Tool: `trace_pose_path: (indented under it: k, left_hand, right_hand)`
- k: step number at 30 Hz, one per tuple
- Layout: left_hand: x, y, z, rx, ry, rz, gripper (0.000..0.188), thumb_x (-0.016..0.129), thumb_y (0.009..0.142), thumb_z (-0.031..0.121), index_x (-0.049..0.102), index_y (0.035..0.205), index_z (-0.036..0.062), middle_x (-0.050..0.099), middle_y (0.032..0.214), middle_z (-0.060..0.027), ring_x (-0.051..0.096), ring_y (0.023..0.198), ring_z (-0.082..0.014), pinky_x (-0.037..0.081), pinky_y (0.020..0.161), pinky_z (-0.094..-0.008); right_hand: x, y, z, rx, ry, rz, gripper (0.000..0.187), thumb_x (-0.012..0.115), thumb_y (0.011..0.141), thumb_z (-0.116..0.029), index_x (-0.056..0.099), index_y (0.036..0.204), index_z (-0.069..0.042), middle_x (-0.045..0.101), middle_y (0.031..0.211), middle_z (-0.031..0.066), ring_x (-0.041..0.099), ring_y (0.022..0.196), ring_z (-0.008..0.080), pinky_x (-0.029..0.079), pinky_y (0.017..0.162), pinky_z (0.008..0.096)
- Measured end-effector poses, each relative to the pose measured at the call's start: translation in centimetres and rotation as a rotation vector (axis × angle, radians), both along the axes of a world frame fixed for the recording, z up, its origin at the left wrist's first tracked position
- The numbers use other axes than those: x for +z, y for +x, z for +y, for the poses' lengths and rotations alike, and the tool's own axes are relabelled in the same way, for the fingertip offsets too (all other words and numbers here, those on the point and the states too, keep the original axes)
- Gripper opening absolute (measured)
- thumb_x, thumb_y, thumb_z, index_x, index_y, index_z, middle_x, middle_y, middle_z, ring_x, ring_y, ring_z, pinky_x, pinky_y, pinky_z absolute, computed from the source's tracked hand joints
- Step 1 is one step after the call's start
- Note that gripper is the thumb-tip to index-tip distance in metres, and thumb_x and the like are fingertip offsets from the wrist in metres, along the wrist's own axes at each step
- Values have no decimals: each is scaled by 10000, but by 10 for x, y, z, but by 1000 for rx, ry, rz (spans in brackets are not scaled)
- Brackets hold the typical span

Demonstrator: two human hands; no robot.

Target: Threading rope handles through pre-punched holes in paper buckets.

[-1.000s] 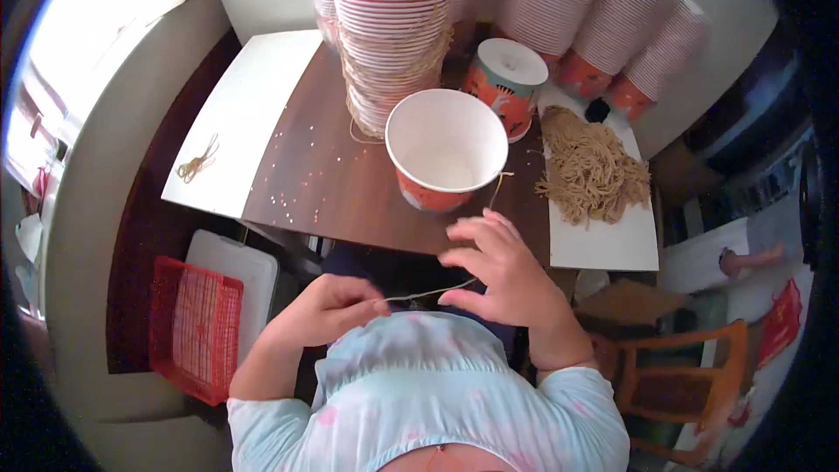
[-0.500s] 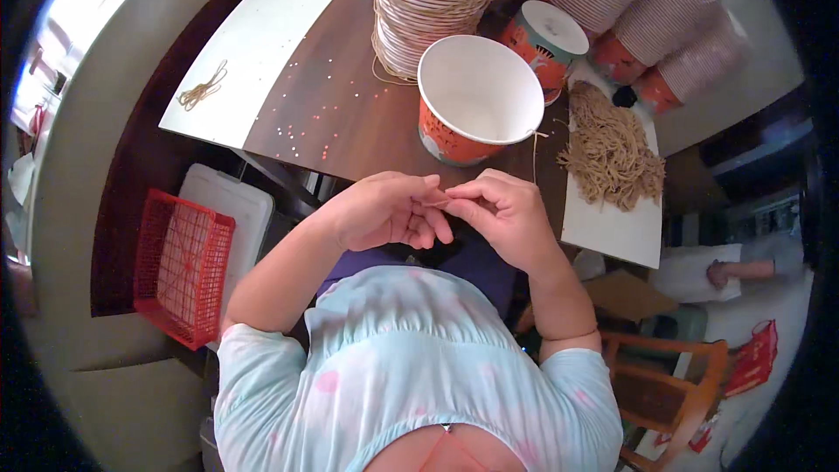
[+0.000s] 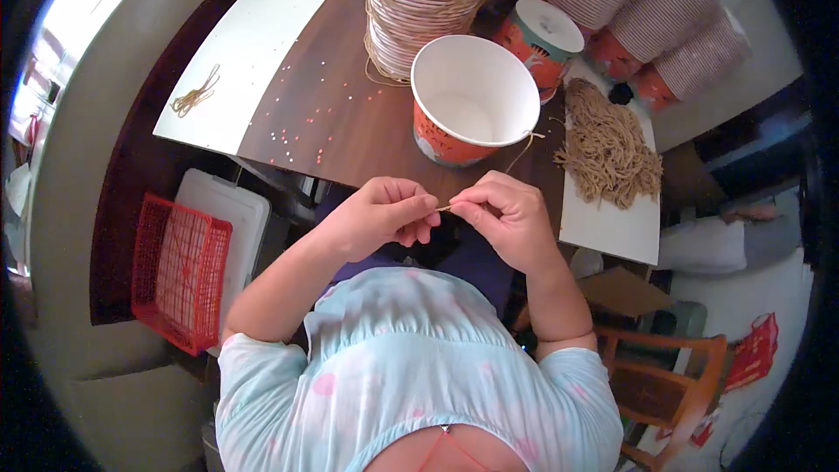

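Note:
In front of my body, my left hand (image 3: pixel 393 217) and my right hand (image 3: pixel 507 214) are close together, thumbs and forefingers pinching a thin tan cord (image 3: pixel 519 156). A short bit of cord shows between the fingertips. Its other part runs from behind my right hand up to the right rim of a paper bucket (image 3: pixel 472 92), where a small end sticks out. The bucket is white inside, orange with dark drawings outside, and stands upright near the table's front edge. My hands are apart from it.
Behind the bucket rises a tall stack of paper buckets (image 3: pixel 424 13) with cords draped on it. A heap of tan cords (image 3: pixel 612 144) lies at the right, a small cord bundle (image 3: pixel 195 94) at the left. A red basket (image 3: pixel 183 271) and a wooden chair (image 3: pixel 664 385) flank me.
My left fingers have closed onto the cord from a looser, spread pose. The cord by the rim now slants toward my right hand. Another person's arm at far right has moved.

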State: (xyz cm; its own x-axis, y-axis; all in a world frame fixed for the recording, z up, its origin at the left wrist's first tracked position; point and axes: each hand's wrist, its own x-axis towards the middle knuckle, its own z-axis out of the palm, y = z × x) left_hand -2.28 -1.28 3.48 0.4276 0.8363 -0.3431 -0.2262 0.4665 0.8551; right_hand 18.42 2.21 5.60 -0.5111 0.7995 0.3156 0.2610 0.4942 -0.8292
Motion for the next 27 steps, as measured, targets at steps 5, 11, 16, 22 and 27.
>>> trace_pose_path:
  k: [5,11,16,22,27]
  left_hand:
    - [15,6,-5,33,125,121,221,534,947,209,605,844,28,588,705,7,520,609,-59,415,544,-201]
    - [26,10,-7,30,269,236,216,533,946,197,597,872,5,571,705,11,500,634,-41,412,567,-191]
    - [24,7,-15,94,356,280,183,555,929,158,594,886,-16,567,718,11,483,642,-38,404,561,-197]
    - [29,5,-11,81,384,294,160,583,904,132,603,868,-23,573,715,9,489,652,-36,414,567,-199]
    - [38,4,0,32,386,286,117,602,877,93,606,848,-21,578,724,8,503,654,-46,430,580,-208]
  right_hand:
    - [1,4,-1,24,90,-4,258,720,756,-97,634,994,-43,606,1048,113,577,1028,223,459,859,327]
    - [-11,-10,-9,297,-562,409,598,623,834,-10,313,1345,-25,496,1212,133,545,1079,196,451,920,324]
    - [-9,-9,-15,123,-414,160,278,631,842,-27,552,1108,-12,583,870,21,560,726,49,476,592,234]
    - [6,-8,-15,44,75,60,133,664,794,-22,605,913,-24,584,793,86,595,687,181,484,594,290]
    - [17,-6,-10,22,210,5,118,649,780,3,586,875,-28,570,790,115,594,704,272,484,620,337]
